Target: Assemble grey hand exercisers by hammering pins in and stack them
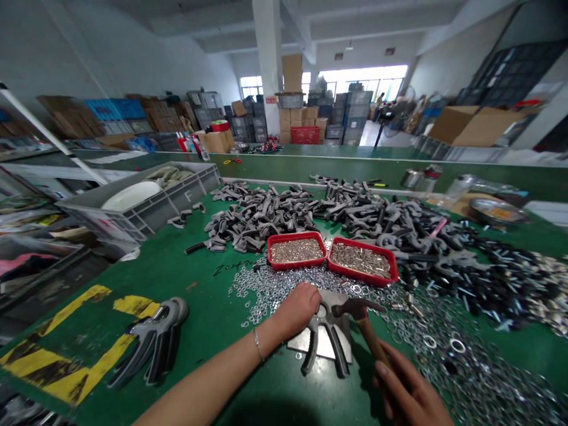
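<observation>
A pliers-like hand tool [325, 337] with grey metal and black grips lies on a metal plate [302, 342], its two handles spread towards me. My left hand [303, 303] is closed at the head end of this tool; the fingertips and the jaws are partly hidden. In my right hand [406, 378] is a hammer [366, 325], gripped by its wooden handle. The hammer head hangs just right of the tool's pivot; whether it touches cannot be made out. Loose washers [266, 296] surround the plate.
Two red trays [296, 263] of small metal parts stand behind the plate. Grey tool halves [261, 216] are heaped beyond them. Several assembled tools [157, 340] lie by yellow-black tape at left. Rings [457, 345] and black parts [474, 284] spread at right. A grey crate [177, 192] stands back left.
</observation>
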Motion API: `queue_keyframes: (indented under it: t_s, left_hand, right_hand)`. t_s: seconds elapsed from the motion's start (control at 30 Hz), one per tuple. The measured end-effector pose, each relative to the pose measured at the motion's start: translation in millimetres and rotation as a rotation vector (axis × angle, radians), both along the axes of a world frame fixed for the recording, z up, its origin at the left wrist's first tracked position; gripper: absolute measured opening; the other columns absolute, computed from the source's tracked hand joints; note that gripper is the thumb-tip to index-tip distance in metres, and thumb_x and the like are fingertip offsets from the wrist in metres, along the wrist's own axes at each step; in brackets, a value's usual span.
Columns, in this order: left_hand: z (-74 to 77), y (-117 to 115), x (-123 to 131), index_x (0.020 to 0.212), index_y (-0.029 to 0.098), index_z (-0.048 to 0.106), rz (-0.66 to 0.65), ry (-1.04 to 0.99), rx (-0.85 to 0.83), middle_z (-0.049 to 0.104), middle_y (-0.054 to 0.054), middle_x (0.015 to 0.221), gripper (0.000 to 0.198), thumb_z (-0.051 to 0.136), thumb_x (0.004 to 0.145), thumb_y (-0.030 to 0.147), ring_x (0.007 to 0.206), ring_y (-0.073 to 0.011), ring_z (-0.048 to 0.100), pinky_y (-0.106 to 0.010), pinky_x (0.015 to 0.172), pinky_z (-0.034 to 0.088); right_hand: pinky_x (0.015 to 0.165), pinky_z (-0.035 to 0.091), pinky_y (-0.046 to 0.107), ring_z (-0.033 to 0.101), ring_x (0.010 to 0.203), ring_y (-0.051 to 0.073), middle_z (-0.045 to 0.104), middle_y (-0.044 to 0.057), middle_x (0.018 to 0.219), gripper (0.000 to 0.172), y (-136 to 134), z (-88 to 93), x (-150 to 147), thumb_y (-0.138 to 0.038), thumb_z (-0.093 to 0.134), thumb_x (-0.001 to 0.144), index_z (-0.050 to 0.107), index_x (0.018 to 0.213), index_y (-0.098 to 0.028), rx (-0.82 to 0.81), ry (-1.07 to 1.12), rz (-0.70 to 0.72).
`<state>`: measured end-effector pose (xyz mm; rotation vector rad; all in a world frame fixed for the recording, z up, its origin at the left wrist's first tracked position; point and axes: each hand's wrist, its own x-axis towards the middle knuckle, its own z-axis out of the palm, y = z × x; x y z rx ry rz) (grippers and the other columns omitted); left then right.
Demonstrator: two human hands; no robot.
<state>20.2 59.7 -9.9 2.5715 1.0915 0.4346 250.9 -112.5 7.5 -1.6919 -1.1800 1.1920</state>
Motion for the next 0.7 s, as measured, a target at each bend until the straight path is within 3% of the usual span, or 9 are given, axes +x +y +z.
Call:
queue_keyframes:
  t_s: [0.1, 0.17, 0.23, 0.27, 0.37, 0.5, 0.57, 0.63, 0.7]
  left_hand:
    - [-1.1, -0.6, -4.6, 0.101, 0.016, 0.059, -0.032, 0.037, 0.079, 0.062, -0.009, 0.102, 0.012, 0.049, 0.098, 0.02, 0.101, -0.0229, 0.056, -0.04, 0.093, 0.045]
    - [1.2, -7.8, -12.2, 0.11, 0.016, 0.056, 0.071, -0.031, 0.075, 0.061, -0.01, 0.11, 0.016, 0.049, 0.099, 0.025, 0.106, -0.0234, 0.055, -0.042, 0.095, 0.045]
    - [4.9, -21.4, -22.8, 0.115, 0.017, 0.054, 0.173, -0.12, 0.066, 0.059, -0.01, 0.115, 0.019, 0.045, 0.1, 0.025, 0.11, -0.0233, 0.053, -0.043, 0.098, 0.043]
    - [7.0, -29.4, -28.2, 0.115, 0.017, 0.054, 0.196, -0.151, 0.059, 0.059, -0.01, 0.116, 0.019, 0.045, 0.099, 0.024, 0.111, -0.0233, 0.053, -0.043, 0.099, 0.042]
    - [13.2, -49.6, -39.9, 0.116, 0.018, 0.056, 0.128, -0.102, 0.031, 0.059, -0.009, 0.117, 0.023, 0.054, 0.094, 0.025, 0.112, -0.0254, 0.05, -0.044, 0.101, 0.04]
    - [17.1, -54.6, -40.9, 0.111, 0.02, 0.061, 0.078, 0.063, -0.003, 0.062, -0.007, 0.109, 0.018, 0.054, 0.095, 0.023, 0.107, -0.0264, 0.051, -0.042, 0.096, 0.04]
    - [16.8, -52.1, -38.4, 0.109, 0.019, 0.062, 0.091, 0.097, 0.0, 0.062, -0.008, 0.106, 0.018, 0.05, 0.096, 0.02, 0.105, -0.0262, 0.051, -0.042, 0.095, 0.04]
    - [15.9, -50.5, -35.9, 0.107, 0.018, 0.063, 0.095, 0.104, 0.013, 0.062, -0.008, 0.107, 0.018, 0.049, 0.096, 0.018, 0.104, -0.0264, 0.051, -0.042, 0.095, 0.04]
    - [15.2, -50.5, -34.2, 0.104, 0.017, 0.063, 0.093, 0.116, 0.021, 0.062, -0.009, 0.105, 0.017, 0.049, 0.095, 0.017, 0.102, -0.0268, 0.052, -0.042, 0.094, 0.04]
  right_hand:
    - [0.049, 0.059, 0.031, 0.072, 0.064, 0.022, 0.077, 0.006, 0.094, 0.064, 13.2, 17.1, 7.1, -0.058, 0.048, 0.092, 0.044, 0.147, -0.026, 0.0, -0.083, 0.096]
    - [0.075, 0.063, 0.039, 0.074, 0.094, 0.028, 0.072, 0.008, 0.122, 0.056, 25.6, 32.1, 12.5, -0.053, 0.051, 0.093, 0.051, 0.143, -0.029, 0.148, -0.269, 0.194]
    - [0.1, 0.053, 0.046, 0.063, 0.12, 0.029, 0.061, 0.004, 0.14, 0.049, 37.9, 46.9, 15.3, -0.045, 0.052, 0.094, 0.053, 0.141, -0.033, 0.32, -0.421, 0.266]
    - [0.106, 0.048, 0.046, 0.058, 0.126, 0.028, 0.057, 0.003, 0.143, 0.048, 43.5, 52.8, 15.3, -0.041, 0.052, 0.095, 0.051, 0.143, -0.034, 0.399, -0.47, 0.272]
    - [0.103, 0.051, 0.043, 0.061, 0.123, 0.026, 0.056, 0.005, 0.144, 0.053, 57.6, 59.5, 10.3, -0.033, 0.049, 0.097, 0.041, 0.149, -0.034, 0.597, -0.581, 0.238]
    - [0.075, 0.063, 0.041, 0.075, 0.094, 0.027, 0.067, 0.005, 0.131, 0.054, 69.6, 50.3, 0.4, -0.025, 0.047, 0.095, 0.042, 0.147, -0.039, 0.489, -0.746, 0.481]
    - [0.083, 0.062, 0.043, 0.072, 0.103, 0.027, 0.064, 0.003, 0.135, 0.053, 72.4, 47.2, -3.1, -0.025, 0.047, 0.096, 0.042, 0.147, -0.039, 0.437, -0.716, 0.534]
    - [0.096, 0.056, 0.044, 0.065, 0.118, 0.026, 0.058, 0.003, 0.142, 0.054, 74.2, 48.3, -5.7, -0.026, 0.046, 0.097, 0.039, 0.149, -0.035, 0.467, -0.66, 0.473]
    - [0.094, 0.057, 0.044, 0.067, 0.114, 0.026, 0.06, 0.005, 0.14, 0.054, 76.4, 53.0, -7.2, -0.027, 0.045, 0.097, 0.039, 0.15, -0.034, 0.462, -0.664, 0.425]
